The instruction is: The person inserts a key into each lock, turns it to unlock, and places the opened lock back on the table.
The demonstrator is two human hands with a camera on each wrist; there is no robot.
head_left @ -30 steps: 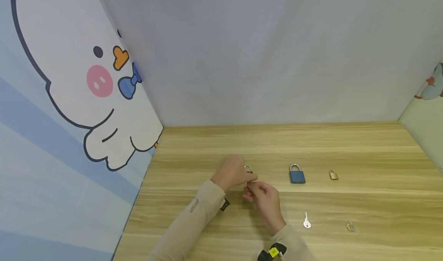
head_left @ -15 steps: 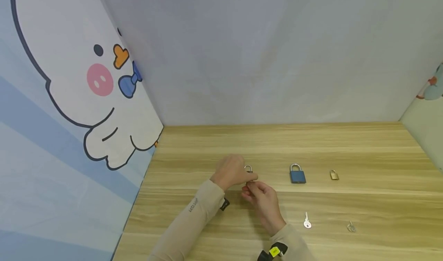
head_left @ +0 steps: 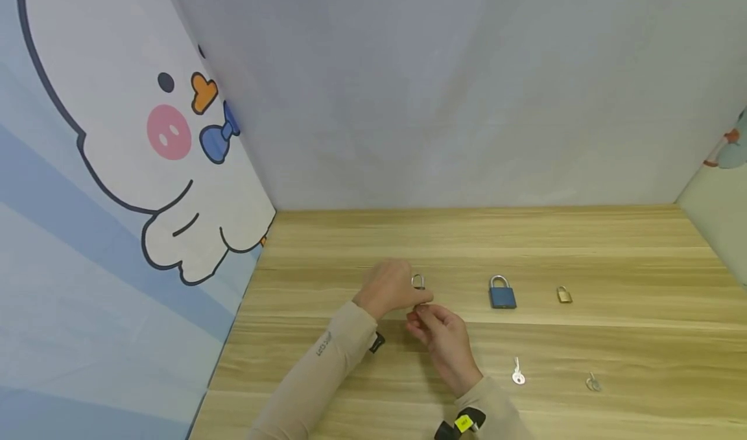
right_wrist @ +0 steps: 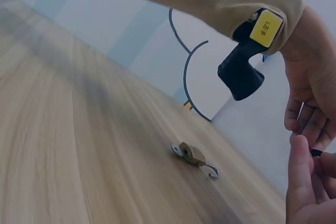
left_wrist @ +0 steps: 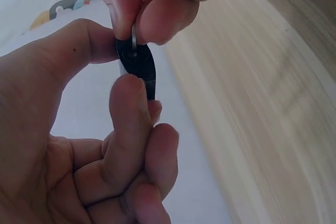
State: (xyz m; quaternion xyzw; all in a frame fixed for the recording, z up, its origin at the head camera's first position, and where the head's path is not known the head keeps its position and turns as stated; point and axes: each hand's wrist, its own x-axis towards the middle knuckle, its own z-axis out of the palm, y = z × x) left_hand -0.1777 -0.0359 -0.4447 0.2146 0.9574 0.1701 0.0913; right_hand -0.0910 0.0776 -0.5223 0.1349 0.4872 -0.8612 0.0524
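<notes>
My left hand (head_left: pixel 390 289) grips a small black padlock (left_wrist: pixel 140 69) between thumb and fingers, its keyhole face turned towards the right hand. The padlock's silver shackle (head_left: pixel 417 279) shows beyond the left fingers in the head view. My right hand (head_left: pixel 448 343) pinches a thin metal key (left_wrist: pixel 134 36), whose shaft sits in the keyhole; the fingers cover its head. In the right wrist view the left hand (right_wrist: pixel 315 82) and right hand (right_wrist: pixel 307 187) meet at the right edge, with only a dark bit of the padlock visible.
To the right stand a blue padlock (head_left: pixel 502 297) and a small brass padlock (head_left: pixel 564 295). Nearer lie a silver key (head_left: pixel 518 374) and a small ringed key bunch (head_left: pixel 593 382). The right wrist view shows another brass padlock (right_wrist: pixel 192 153) on the wooden table (head_left: pixel 642 349).
Both hands keep their hold in nearly the same place. The right hand's fingers have shifted slightly left. The things on the table have stayed put.
</notes>
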